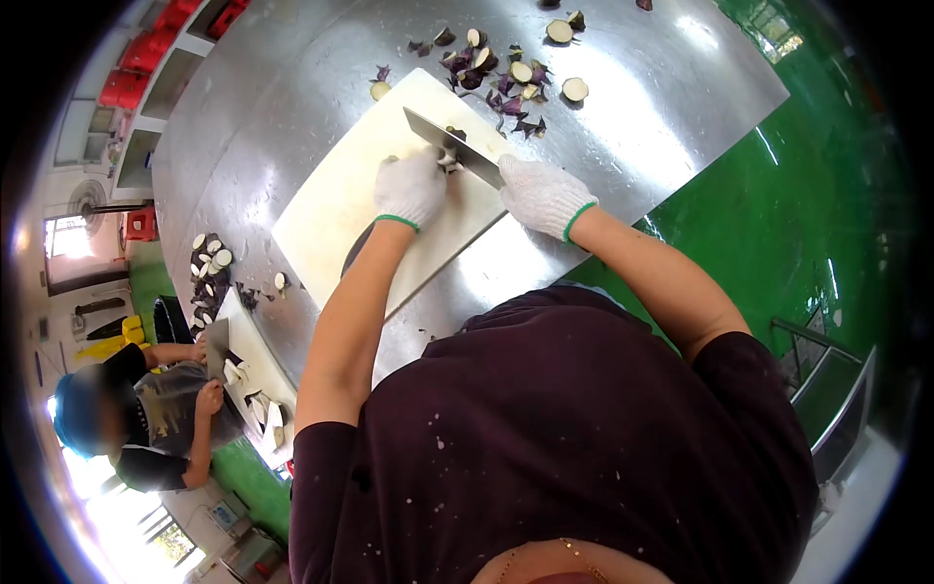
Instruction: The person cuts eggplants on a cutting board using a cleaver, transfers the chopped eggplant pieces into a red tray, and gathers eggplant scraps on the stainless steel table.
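I'm watching right hand [547, 197], fingers wrapped tight round knife [450, 140]. Eggplant piece [449, 162] sits on board [326, 204], by knife. Left hand [410, 187] curls beside it; can't tell grip. Best I tuck left fingertips, cut slowly.

Both gloved hands [547, 195] curled near each other, arms [352, 326] outstretched
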`<state>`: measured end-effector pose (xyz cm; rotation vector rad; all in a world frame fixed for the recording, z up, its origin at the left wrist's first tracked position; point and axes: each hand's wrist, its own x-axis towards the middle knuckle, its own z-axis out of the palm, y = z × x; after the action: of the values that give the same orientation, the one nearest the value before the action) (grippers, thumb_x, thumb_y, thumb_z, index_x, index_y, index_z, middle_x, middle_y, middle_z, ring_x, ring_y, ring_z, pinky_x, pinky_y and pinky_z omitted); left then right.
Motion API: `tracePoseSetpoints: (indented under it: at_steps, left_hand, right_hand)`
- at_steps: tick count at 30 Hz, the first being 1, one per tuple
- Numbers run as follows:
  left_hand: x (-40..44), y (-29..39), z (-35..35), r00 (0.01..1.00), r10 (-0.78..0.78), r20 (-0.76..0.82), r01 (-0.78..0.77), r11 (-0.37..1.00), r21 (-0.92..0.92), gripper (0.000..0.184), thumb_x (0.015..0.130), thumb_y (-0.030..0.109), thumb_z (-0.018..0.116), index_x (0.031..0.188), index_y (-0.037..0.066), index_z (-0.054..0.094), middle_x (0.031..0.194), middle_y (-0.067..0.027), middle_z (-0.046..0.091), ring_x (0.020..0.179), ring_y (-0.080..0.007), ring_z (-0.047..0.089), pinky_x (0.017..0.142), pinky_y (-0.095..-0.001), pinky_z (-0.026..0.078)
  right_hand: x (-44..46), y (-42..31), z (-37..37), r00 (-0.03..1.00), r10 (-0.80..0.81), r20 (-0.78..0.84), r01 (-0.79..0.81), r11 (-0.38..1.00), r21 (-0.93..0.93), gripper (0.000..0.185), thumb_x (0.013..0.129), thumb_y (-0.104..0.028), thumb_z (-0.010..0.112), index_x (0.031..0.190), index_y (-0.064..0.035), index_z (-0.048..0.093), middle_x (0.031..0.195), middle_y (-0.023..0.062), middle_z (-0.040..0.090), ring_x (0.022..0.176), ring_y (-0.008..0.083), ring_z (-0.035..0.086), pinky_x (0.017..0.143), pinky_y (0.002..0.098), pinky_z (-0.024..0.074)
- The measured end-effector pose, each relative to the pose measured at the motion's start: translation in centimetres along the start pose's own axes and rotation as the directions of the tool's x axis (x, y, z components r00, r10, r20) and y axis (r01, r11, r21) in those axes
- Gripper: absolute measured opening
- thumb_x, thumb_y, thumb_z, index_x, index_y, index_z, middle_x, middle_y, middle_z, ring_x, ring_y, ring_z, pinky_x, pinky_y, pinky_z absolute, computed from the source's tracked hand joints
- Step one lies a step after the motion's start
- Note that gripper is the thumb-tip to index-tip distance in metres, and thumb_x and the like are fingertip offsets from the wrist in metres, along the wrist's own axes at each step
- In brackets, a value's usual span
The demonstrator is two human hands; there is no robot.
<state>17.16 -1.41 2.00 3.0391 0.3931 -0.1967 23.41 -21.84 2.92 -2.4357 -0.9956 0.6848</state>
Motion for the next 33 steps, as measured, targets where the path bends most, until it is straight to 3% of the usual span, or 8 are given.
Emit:
tracePoseSetpoints:
  at_steps: [13, 18, 21, 23, 27, 30, 31, 33]
  left_hand:
    - [3.1, -6.3, -1.6, 0.938, -0.347, -0.027, 0.097, 0.336, -0.937, 0.062, 0.085, 0.014, 0.063, 0.140, -0.009, 0.048, 0.096, -0.0139, 0.075, 0.088, -0.0222, 0.069, 0.088, -0.0357, 0.053]
    - [2.1, -7.4, -1.2, 0.847, -0.355, -0.395, -0.134, 0.577, -0.805, 0.085, 0.088, 0.028, 0.066, 0.152, -0.013, 0.028, 0.134, -0.0320, 0.061, 0.135, -0.0359, 0.053, 0.116, -0.0377, 0.035]
    - [-1.4, -7.0, -1.2, 0.844, -0.362, -0.396, 0.065, 0.802, -0.593, 0.095, 0.089, 0.039, 0.065, 0.156, -0.010, 0.019, 0.152, -0.0340, 0.043, 0.144, -0.0418, 0.042, 0.119, -0.0403, 0.033]
    - [-6.0, -4.6, -2.8, 0.893, -0.403, -0.200, 0.291, 0.856, -0.426, 0.102, 0.087, 0.049, 0.066, 0.158, -0.005, 0.018, 0.160, -0.0349, 0.028, 0.145, -0.0459, 0.037, 0.119, -0.0442, 0.034]
    - [-10.9, -3.8, -1.1, 0.886, -0.424, 0.189, 0.453, 0.879, -0.150, 0.097, 0.076, 0.034, 0.075, 0.155, 0.002, 0.028, 0.132, -0.0270, 0.056, 0.109, -0.0405, 0.066, 0.093, -0.0464, 0.056]
    - [-11.6, -7.4, 0.2, 0.906, -0.166, 0.389, 0.420, 0.454, -0.786, 0.079, 0.082, 0.025, 0.071, 0.150, 0.001, 0.038, 0.109, -0.0222, 0.064, 0.091, -0.0367, 0.071, 0.080, -0.0425, 0.059]
    - [-12.6, -7.2, 1.0, 0.875, -0.127, 0.467, 0.470, -0.005, -0.882, 0.063, 0.089, 0.025, 0.065, 0.141, -0.005, 0.047, 0.098, -0.0215, 0.067, 0.083, -0.0371, 0.071, 0.067, -0.0473, 0.064]
    - [-15.3, -6.8, 0.6, 0.785, -0.017, 0.619, 0.568, -0.377, -0.731, 0.067, 0.093, 0.031, 0.061, 0.139, -0.014, 0.043, 0.101, -0.0293, 0.067, 0.085, -0.0399, 0.072, 0.063, -0.0532, 0.065]
  right_hand:
    - [-0.4, 0.5, 0.4, 0.999, 0.015, -0.038, -0.011, 0.994, 0.107, 0.028, 0.095, -0.020, 0.051, 0.106, 0.0047, 0.049, 0.086, 0.0294, 0.066, 0.080, 0.0482, 0.067, 0.075, 0.0569, 0.0529]
    - [-0.8, 0.3, -0.9, 0.986, 0.157, 0.061, -0.168, 0.939, 0.300, 0.028, 0.095, -0.019, 0.049, 0.110, 0.0047, 0.049, 0.086, 0.0276, 0.065, 0.073, 0.0411, 0.066, 0.067, 0.0508, 0.0529]
    - [-0.3, 1.9, 0.8, 0.991, 0.130, -0.027, -0.117, 0.952, 0.283, 0.029, 0.096, -0.017, 0.047, 0.114, 0.0057, 0.047, 0.079, 0.0220, 0.065, 0.053, 0.0275, 0.066, 0.048, 0.0426, 0.0541]
    - [-0.8, 1.6, 1.0, 0.988, 0.149, -0.031, -0.133, 0.945, 0.298, 0.030, 0.096, -0.018, 0.047, 0.115, 0.0058, 0.045, 0.079, 0.0217, 0.065, 0.053, 0.0273, 0.066, 0.047, 0.0423, 0.0541]
    - [-1.4, 0.2, -0.1, 0.992, 0.125, -0.008, -0.116, 0.942, 0.314, 0.031, 0.096, -0.018, 0.048, 0.115, 0.0062, 0.044, 0.078, 0.0208, 0.065, 0.053, 0.0268, 0.066, 0.044, 0.0418, 0.0540]
    - [-1.3, -1.1, 0.2, 0.999, 0.030, 0.015, -0.033, 0.884, 0.467, 0.032, 0.094, -0.022, 0.053, 0.110, 0.0054, 0.048, 0.076, 0.0192, 0.063, 0.054, 0.0238, 0.067, 0.042, 0.0384, 0.0530]
    - [-0.9, -1.3, 0.6, 0.996, -0.033, 0.078, -0.019, 0.811, 0.585, 0.032, 0.093, -0.022, 0.054, 0.108, 0.0053, 0.050, 0.075, 0.0182, 0.063, 0.054, 0.0223, 0.066, 0.042, 0.0371, 0.0528]
    - [0.0, -1.6, 1.7, 0.969, -0.170, 0.178, -0.038, 0.611, 0.791, 0.031, 0.090, -0.022, 0.058, 0.105, 0.0050, 0.053, 0.072, 0.0162, 0.061, 0.052, 0.0195, 0.064, 0.042, 0.0344, 0.0523]
